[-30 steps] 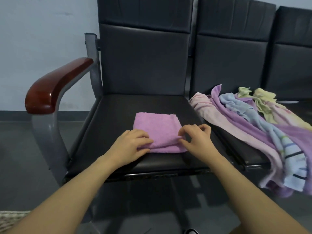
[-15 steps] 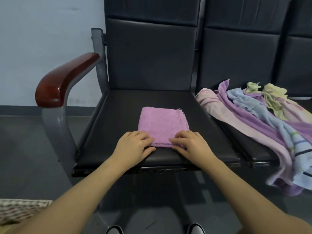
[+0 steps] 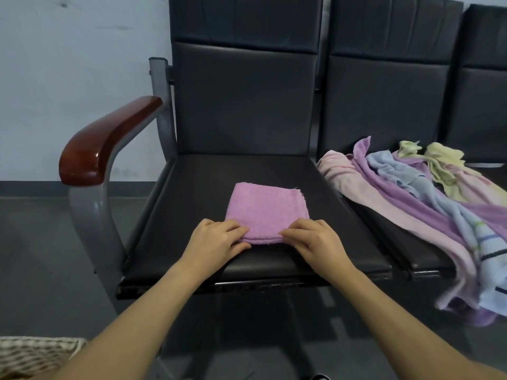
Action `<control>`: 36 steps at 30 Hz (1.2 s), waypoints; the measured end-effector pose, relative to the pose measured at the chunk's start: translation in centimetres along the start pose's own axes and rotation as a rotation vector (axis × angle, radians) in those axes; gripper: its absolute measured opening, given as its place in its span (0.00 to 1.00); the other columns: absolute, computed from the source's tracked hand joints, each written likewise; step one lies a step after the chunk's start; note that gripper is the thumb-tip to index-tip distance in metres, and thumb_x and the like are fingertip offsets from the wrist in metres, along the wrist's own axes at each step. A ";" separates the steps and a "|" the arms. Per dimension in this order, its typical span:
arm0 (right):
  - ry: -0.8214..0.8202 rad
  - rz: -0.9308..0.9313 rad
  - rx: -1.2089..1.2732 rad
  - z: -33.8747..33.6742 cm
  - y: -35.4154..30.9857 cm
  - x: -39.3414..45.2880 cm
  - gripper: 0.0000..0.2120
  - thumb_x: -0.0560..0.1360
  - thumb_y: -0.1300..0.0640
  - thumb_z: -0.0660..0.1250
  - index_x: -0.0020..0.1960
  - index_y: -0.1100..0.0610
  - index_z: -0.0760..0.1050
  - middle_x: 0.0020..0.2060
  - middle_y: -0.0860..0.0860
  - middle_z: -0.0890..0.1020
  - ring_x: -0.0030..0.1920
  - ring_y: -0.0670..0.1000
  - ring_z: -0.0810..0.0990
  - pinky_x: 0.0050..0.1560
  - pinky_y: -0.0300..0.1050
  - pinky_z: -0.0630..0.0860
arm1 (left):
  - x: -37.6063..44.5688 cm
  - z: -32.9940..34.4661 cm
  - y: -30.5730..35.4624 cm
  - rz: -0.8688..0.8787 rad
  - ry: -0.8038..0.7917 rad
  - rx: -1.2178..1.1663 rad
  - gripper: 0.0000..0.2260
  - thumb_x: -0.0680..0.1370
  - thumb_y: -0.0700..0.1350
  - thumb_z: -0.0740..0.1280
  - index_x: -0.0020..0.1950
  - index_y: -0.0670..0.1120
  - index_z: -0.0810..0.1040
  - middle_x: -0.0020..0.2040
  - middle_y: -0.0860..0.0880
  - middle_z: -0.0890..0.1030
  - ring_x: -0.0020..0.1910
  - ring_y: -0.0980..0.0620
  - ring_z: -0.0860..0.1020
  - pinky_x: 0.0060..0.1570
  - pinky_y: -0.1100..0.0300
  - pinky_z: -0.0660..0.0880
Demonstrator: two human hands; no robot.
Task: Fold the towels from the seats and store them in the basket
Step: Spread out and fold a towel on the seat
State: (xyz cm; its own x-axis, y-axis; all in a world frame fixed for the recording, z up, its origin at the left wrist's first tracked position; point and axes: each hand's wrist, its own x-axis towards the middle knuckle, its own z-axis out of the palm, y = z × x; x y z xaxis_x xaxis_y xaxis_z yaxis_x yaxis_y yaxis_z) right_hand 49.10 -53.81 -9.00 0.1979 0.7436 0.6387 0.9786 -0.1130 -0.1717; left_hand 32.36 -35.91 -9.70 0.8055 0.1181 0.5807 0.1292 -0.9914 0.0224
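Observation:
A pink-purple towel (image 3: pixel 266 209), folded into a small square, lies on the black seat (image 3: pixel 197 193) of the leftmost chair. My left hand (image 3: pixel 216 239) pinches its near left corner, fingers on top and thumb at the edge below. My right hand (image 3: pixel 315 242) grips the near right corner in the same way. A pile of unfolded towels (image 3: pixel 411 198) in pink, purple, blue and yellow is draped over the neighbouring seat and hangs off its front. A corner of the woven basket (image 3: pixel 35 352) shows at the bottom left on the floor.
The chair has a red-brown wooden armrest (image 3: pixel 104 141) on a grey metal frame at the left. Black backrests (image 3: pixel 244 100) stand behind the seats. Grey floor (image 3: pixel 41 256) lies between the chair and the basket.
My right hand slid from the towel's right edge to its near right corner. My left hand stayed at the near left corner. The view shifted slightly.

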 end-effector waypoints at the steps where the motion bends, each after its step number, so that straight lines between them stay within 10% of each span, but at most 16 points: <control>1: -0.026 0.008 0.004 -0.1 0.1 0.0 0.14 0.75 0.50 0.61 0.45 0.52 0.84 0.39 0.46 0.81 0.39 0.44 0.72 0.41 0.38 0.65 | 0.1 0.0 0.0 0.007 0.019 -0.017 0.15 0.74 0.53 0.63 0.52 0.47 0.84 0.43 0.52 0.83 0.32 0.52 0.80 0.33 0.57 0.76; 9: -0.327 0.101 -0.042 -1.5 0.4 -0.3 0.15 0.74 0.46 0.69 0.58 0.51 0.78 0.51 0.45 0.78 0.50 0.47 0.76 0.50 0.40 0.67 | -0.3 -0.8 -0.9 -0.174 -0.025 -0.291 0.14 0.74 0.40 0.72 0.58 0.40 0.80 0.56 0.47 0.77 0.45 0.50 0.79 0.48 0.53 0.78; 14: -0.302 0.143 -0.026 -1.8 1.0 -0.6 0.08 0.71 0.61 0.68 0.51 0.57 0.79 0.47 0.49 0.78 0.46 0.54 0.77 0.48 0.48 0.72 | 0.0 -1.1 -0.5 -0.169 -0.046 -0.261 0.07 0.76 0.41 0.69 0.53 0.43 0.78 0.49 0.49 0.78 0.41 0.49 0.77 0.44 0.49 0.76; 23: -0.102 0.487 0.510 -3.6 0.8 0.0 0.06 0.72 0.65 0.68 0.45 0.54 0.78 0.42 0.49 0.82 0.43 0.46 0.79 0.44 0.37 0.75 | 1.4 -2.4 1.2 -0.393 -0.019 -0.467 0.06 0.80 0.48 0.61 0.55 0.49 0.70 0.49 0.56 0.73 0.48 0.53 0.74 0.48 0.56 0.74; 36: 0.188 0.652 0.467 -1.2 2.3 5.2 0.18 0.74 0.56 0.71 0.61 0.49 0.71 0.46 0.42 0.76 0.43 0.45 0.77 0.49 0.42 0.75 | 7.0 -1.0 0.3 -0.665 0.143 -0.323 0.18 0.79 0.51 0.63 0.67 0.48 0.66 0.57 0.50 0.78 0.54 0.49 0.78 0.52 0.52 0.76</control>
State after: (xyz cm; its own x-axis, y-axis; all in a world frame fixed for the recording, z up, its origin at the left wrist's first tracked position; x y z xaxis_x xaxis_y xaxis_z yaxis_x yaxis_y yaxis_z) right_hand 52.48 -50.96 -5.16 0.7650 0.4961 0.4107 0.5484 -0.1675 -0.8192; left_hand 37.47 -35.41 -4.82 0.5308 0.7112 0.4609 0.3688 -0.6835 0.6300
